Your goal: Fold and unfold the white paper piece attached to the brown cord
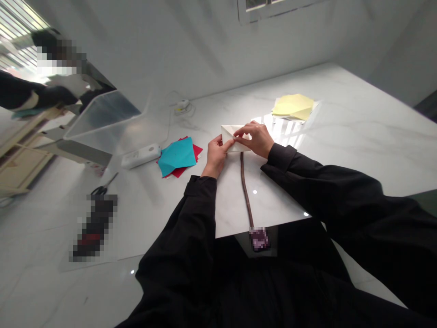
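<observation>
Two black sleeves reach out over the white marble table [341, 114], the biggest thing here, with a clear plastic bin [102, 120] at its left edge. Smaller: teal and red paper sheets [177, 157], a yellow folded sheet [293, 107], a brown cord [246, 191]. Smallest, the white folded paper [229, 133] lies flat between both hands, long axis running left to right. Left hand [215, 155] pinches its near left edge with thumb and fingers; right hand [256, 139] lies over its right half, fingertips pressed together on the fold
</observation>
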`<state>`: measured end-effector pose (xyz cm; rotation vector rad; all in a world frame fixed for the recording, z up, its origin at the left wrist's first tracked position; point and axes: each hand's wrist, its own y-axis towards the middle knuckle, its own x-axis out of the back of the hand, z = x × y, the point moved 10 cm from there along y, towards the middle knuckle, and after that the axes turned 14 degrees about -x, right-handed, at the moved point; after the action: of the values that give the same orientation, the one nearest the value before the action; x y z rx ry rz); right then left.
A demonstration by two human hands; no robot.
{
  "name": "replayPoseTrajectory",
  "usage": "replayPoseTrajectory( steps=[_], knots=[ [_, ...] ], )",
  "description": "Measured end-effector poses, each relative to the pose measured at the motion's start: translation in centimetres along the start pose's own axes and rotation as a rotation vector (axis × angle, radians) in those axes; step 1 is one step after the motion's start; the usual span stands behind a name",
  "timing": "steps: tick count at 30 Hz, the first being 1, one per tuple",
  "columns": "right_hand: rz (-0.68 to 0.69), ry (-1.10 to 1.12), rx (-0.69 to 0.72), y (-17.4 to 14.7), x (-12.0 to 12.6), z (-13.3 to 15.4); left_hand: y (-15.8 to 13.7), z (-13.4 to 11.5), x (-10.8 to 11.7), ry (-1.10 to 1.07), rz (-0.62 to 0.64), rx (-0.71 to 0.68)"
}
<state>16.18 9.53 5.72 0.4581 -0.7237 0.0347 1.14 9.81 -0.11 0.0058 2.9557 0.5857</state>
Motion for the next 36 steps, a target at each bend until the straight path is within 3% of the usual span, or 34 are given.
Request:
replayPoseTrajectory(
  steps=[14, 22, 27, 31, 36],
  knots=[
    [-0.024, 0.152, -0.147, 0.0, 0.7, -0.8, -0.2, -0.3, -0.2, 0.027, 0.006, 0.007],
    [-0.055, 0.601, -0.413, 1.1, 1.1, -5.7, -0.4, -0.2, 0.0, 0.020, -0.019, 0.021],
    [-0.060, 0.753, -0.540, 1.9, 0.8, -8.4, -0.4, -0.2, 0.3, 0.016, -0.042, 0.027],
    [-0.207, 0.690, -0.529, 3.0, 3.9, -11.5, -0.4, 0.1, 1.1, 0.027, -0.093, 0.037],
    [-0.446, 0.393, -0.425, 3.7, 9.7, -14.1, -0.3, 0.1, 1.7, 0.028, -0.139, 0.019]
  ],
)
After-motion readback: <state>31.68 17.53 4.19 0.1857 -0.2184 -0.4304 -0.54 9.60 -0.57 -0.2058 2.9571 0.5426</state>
